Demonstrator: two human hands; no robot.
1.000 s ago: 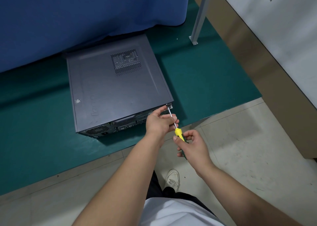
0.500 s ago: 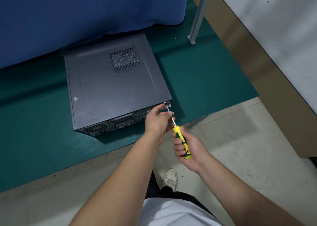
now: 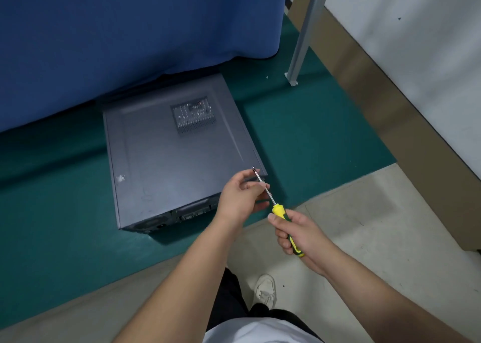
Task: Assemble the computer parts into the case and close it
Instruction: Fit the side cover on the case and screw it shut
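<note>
Green mat (image 3: 312, 139); right hand (image 3: 299, 234) gripping screwdriver (image 3: 279, 213).

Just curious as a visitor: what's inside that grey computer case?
The computer case has its panel on, so the inside is covered. Only blurred metal glints show through the vent grille.

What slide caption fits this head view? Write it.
Right hand grips a yellow screwdriver beside the closed computer case.

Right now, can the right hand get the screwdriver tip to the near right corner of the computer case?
Probably yes. The right hand grips the screwdriver, whose tip hovers by that corner of the computer case. Only the left hand is nearby, beside the shaft, not blocking it.
</note>
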